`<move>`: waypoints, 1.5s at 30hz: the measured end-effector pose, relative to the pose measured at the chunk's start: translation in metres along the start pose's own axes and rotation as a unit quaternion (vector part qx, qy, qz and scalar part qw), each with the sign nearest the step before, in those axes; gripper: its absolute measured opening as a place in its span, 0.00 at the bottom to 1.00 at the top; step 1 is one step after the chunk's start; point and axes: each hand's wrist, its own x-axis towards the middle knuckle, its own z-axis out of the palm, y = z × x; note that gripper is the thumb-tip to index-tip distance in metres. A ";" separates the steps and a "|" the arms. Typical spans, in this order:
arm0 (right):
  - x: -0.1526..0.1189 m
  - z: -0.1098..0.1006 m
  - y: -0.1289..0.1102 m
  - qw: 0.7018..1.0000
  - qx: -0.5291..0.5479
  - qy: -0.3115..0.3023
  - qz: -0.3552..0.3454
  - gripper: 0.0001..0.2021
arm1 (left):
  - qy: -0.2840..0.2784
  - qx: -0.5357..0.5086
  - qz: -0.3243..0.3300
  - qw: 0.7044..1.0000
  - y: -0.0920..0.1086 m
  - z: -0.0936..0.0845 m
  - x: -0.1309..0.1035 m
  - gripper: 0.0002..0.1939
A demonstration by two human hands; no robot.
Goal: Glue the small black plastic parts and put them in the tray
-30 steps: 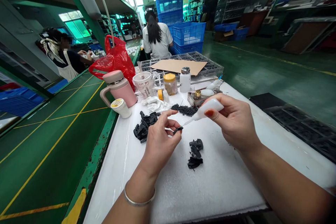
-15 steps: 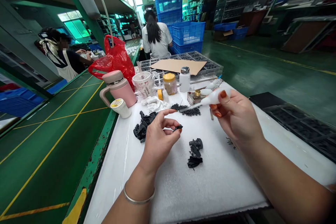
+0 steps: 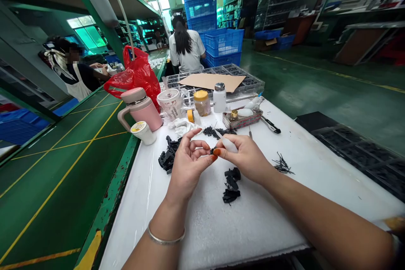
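Between thumb and fingers, my left hand (image 3: 189, 163) pinches a small black part (image 3: 212, 150), mostly covered by fingertips. My right hand (image 3: 249, 156) is closed round a white squeeze bottle (image 3: 228, 143) with a thin tip, and its thumb and finger meet the left fingertips at the black part. Left of my left hand is a heap of black moulded pieces (image 3: 168, 156). A pile of tiny black rings (image 3: 210, 130) lies beyond the hands. Several black pieces (image 3: 232, 185) sit in a short row on the white table (image 3: 253, 223), below my right hand.
A pink thermos (image 3: 147, 112), white tub (image 3: 144, 133), clear mug (image 3: 171, 103), yellow-lidded jar (image 3: 202, 103) and white bottle (image 3: 219, 99) stand at the back left. A small tray (image 3: 245, 121), a utility knife (image 3: 270, 125) and black pins (image 3: 282, 164) lie right. Two co-workers sit beyond.
My right hand has come left and down with the squeeze bottle, from above the table to my left fingertips. My left hand still pinches the black part. The view has shifted slightly.
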 end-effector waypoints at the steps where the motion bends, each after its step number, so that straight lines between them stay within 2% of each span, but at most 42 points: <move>1: -0.001 0.001 -0.001 0.999 -0.023 0.020 -0.008 0.12 | -0.002 0.001 -0.002 1.000 -0.001 0.001 0.000 0.35; 3: -0.001 0.001 -0.001 0.998 -0.039 0.041 -0.010 0.14 | -0.005 0.001 -0.008 1.000 0.000 0.002 0.000 0.35; 6: 0.001 -0.004 0.001 0.997 -0.003 0.072 -0.003 0.14 | 0.016 -0.009 -0.017 1.000 0.003 0.004 -0.001 0.34; 9: 0.006 -0.013 0.004 0.988 0.109 0.107 0.027 0.17 | 0.082 -0.026 -0.007 0.996 0.010 0.000 0.000 0.30; 12: 0.012 -0.023 0.006 0.962 0.241 0.116 0.061 0.17 | 0.152 -0.050 0.013 0.987 0.015 -0.008 0.002 0.25; 14: 0.014 -0.028 0.006 0.943 0.299 0.121 0.082 0.16 | 0.175 -0.057 0.009 0.983 0.019 -0.011 0.006 0.20; 16: 0.015 -0.030 0.005 0.929 0.333 0.130 0.101 0.14 | 0.157 -0.035 -0.019 0.987 0.021 -0.011 0.015 0.17; 19: 0.016 -0.029 0.004 0.919 0.351 0.137 0.113 0.13 | 0.039 0.126 -0.064 0.989 0.018 -0.004 0.037 0.11; 20: 0.016 -0.028 0.004 0.919 0.352 0.137 0.113 0.13 | -0.002 0.220 -0.053 0.974 0.015 -0.001 0.045 0.08; 21: 0.016 -0.028 0.004 0.919 0.352 0.136 0.112 0.13 | -0.025 0.327 -0.018 0.944 0.010 0.002 0.053 0.05; 23: 0.016 -0.027 0.005 0.919 0.354 0.133 0.115 0.13 | -0.048 0.507 0.062 0.859 -0.001 0.008 0.067 0.07; 24: 0.017 -0.026 0.006 0.918 0.356 0.132 0.118 0.13 | -0.053 0.559 0.082 0.824 -0.008 0.011 0.071 0.09; 25: 0.017 -0.026 0.007 0.916 0.359 0.129 0.120 0.13 | -0.056 0.588 0.092 0.802 -0.014 0.013 0.075 0.10; 27: 0.018 -0.025 0.009 0.914 0.365 0.124 0.122 0.13 | -0.059 0.605 0.091 0.789 -0.025 0.015 0.077 0.11; 32: 0.018 -0.023 0.012 0.916 0.369 0.103 0.114 0.12 | -0.050 0.579 0.091 0.809 -0.036 0.017 0.076 0.11; 38: 0.015 -0.024 0.011 0.936 0.336 0.058 0.088 0.14 | -0.031 0.462 0.039 0.886 -0.017 0.010 0.070 0.07; 40: 0.013 -0.023 0.009 0.949 0.307 0.021 0.067 0.15 | -0.015 0.330 -0.015 0.944 -0.006 0.007 0.060 0.08; 42: 0.011 -0.022 0.007 0.962 0.270 -0.016 0.049 0.16 | 0.014 0.131 -0.092 0.987 0.004 0.005 0.047 0.08; 44: 0.007 -0.020 0.003 0.970 0.235 -0.041 0.037 0.16 | 0.035 -0.025 -0.145 0.988 0.012 0.003 0.032 0.09; 45: 0.005 -0.019 0.002 0.974 0.219 -0.050 0.031 0.16 | 0.038 -0.062 -0.154 0.985 0.014 0.003 0.025 0.09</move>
